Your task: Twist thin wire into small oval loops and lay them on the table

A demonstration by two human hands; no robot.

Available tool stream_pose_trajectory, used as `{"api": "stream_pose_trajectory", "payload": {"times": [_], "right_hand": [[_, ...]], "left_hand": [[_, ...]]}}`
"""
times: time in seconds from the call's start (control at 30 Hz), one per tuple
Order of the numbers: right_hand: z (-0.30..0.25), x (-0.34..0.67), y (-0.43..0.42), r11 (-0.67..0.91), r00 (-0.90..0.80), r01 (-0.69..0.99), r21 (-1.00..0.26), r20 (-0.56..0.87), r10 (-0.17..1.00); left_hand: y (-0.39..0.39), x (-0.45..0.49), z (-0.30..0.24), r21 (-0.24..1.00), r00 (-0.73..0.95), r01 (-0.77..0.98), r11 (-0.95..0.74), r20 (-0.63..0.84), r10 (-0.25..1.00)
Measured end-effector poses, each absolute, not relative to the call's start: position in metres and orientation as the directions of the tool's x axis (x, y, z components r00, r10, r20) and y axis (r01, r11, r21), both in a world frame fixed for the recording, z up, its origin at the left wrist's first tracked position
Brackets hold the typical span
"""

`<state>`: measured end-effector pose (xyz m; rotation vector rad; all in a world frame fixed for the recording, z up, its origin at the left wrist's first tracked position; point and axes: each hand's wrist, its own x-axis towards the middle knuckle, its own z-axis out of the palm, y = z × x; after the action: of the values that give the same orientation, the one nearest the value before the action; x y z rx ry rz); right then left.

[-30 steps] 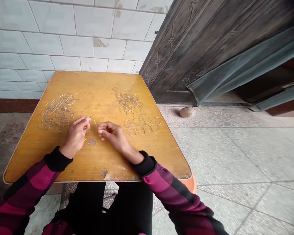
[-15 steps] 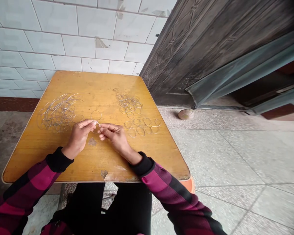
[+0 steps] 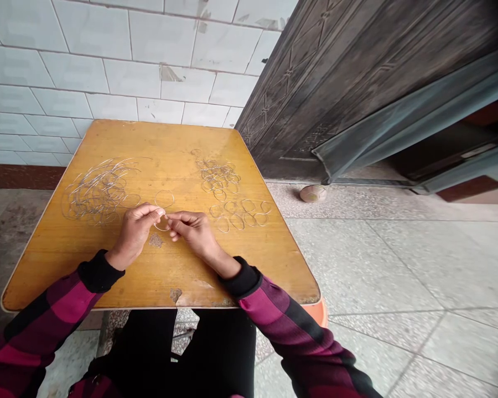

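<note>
A thin wire [image 3: 165, 191] is held between my hands above the wooden table [image 3: 166, 141]. One round loop of it rises above my fingertips, and a second curve shows just below them. My left hand [image 3: 135, 229] pinches it where the loops meet, thumb against the fingers. Close beside, on the right, my right hand [image 3: 193, 229] is closed on the same wire with thumb and forefinger, the tips almost touching the left ones. The exact crossing of the wire is hidden by the fingers.
A tangled heap of curved wires [image 3: 97, 193] lies on the table's left. On the right are a pile of looped wire pieces [image 3: 218, 176] and rows of figure-eight wires [image 3: 237, 214]. A tiled wall, a dark door [image 3: 315, 83] and a roundish object [image 3: 313, 193] on the floor lie beyond.
My right fingertips have shifted slightly toward the left hand. More of the lower curve of the wire shows between the hands. My left hand stays nearly still.
</note>
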<state>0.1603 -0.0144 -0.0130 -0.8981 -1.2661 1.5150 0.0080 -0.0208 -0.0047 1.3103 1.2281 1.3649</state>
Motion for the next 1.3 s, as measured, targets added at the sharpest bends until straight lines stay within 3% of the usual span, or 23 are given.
{"api": "stream_pose_trajectory", "payload": {"times": [0.57, 0.73, 0.97, 1.3], "right_hand": [[-0.014, 0.161, -0.011, 0.008, -0.276, -0.163, -0.987, 0.054, 0.960], [-0.007, 0.168, -0.005, 0.053, -0.237, -0.185, -0.981, 0.097, 0.967], [-0.001, 0.176, 0.000, 0.146, -0.324, -0.088, -0.985, 0.167, 0.931], [0.003, 0.174, 0.006, 0.168, -0.471, -0.066, -0.983, 0.180, 0.863]], "left_hand": [[-0.021, 0.011, -0.005, 0.989, -0.112, 0.014, -0.150, 0.151, 0.982], [-0.026, 0.010, -0.003, 0.978, 0.040, 0.126, -0.166, 0.162, 0.986], [-0.031, 0.015, 0.000, 0.957, 0.267, 0.218, -0.189, 0.128, 0.955], [-0.036, 0.023, -0.005, 0.977, 0.310, 0.204, -0.057, -0.009, 0.951]]}}
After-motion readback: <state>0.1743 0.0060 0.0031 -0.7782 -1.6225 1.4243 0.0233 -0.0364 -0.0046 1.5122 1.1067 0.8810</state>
